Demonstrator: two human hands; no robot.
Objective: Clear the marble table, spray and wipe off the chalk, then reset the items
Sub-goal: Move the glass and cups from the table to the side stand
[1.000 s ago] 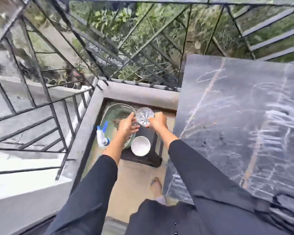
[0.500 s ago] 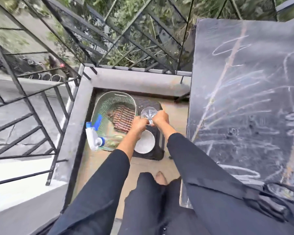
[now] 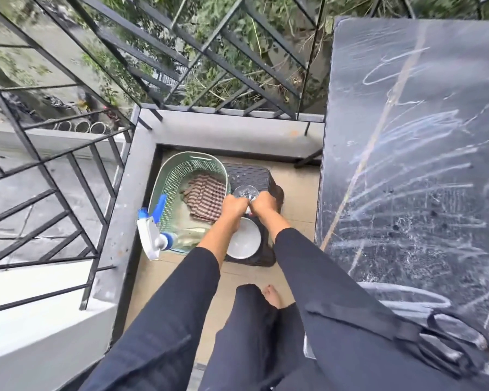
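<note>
Down beside the chalk-streaked marble table (image 3: 421,170), the left hand (image 3: 233,206) and right hand (image 3: 265,205) both curl round a clear glass (image 3: 245,191) just above a dark plastic stool (image 3: 249,173). A white bowl (image 3: 244,241) sits on the stool; just left, a green basket (image 3: 187,161) holds a striped cloth (image 3: 205,196) and a spray bottle (image 3: 153,236).

The stool's (image 3: 249,173) near half is taken up by the bowl (image 3: 244,241), its far end left bare. Its left side is blocked by the basket (image 3: 170,176). 1 open strip of floor (image 3: 297,193) is left between stool and counter (image 3: 407,165).
</note>
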